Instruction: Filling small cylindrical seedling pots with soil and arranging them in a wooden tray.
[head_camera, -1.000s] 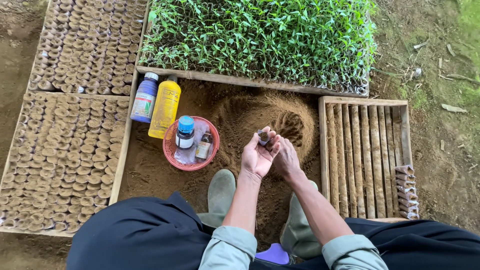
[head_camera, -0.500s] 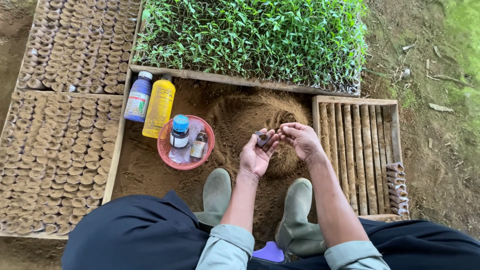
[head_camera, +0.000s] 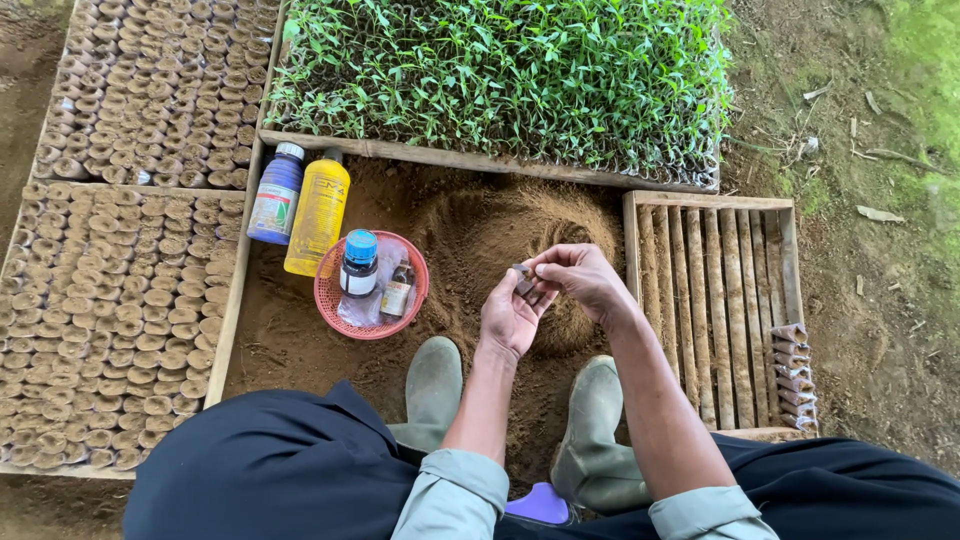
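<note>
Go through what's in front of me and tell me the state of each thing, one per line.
Left hand: palm up, cupping a small dark piece.
Right hand: fingertips pinching at that piece.
Yellow bottle: lying down, capped.
Blue bottle: lying down, capped.
Red basket: holds two upright capped bottles.
Wooden crate: mostly unfilled, few pots at one end.
Seedling tray: full, green.

I'm looking at an outdoor plant nursery: green seedlings packed in a wooden bed, rows of small soil-filled pots in frames, a mound of loose soil, bare dirt ground, rubber boots, chemical bottles.
</note>
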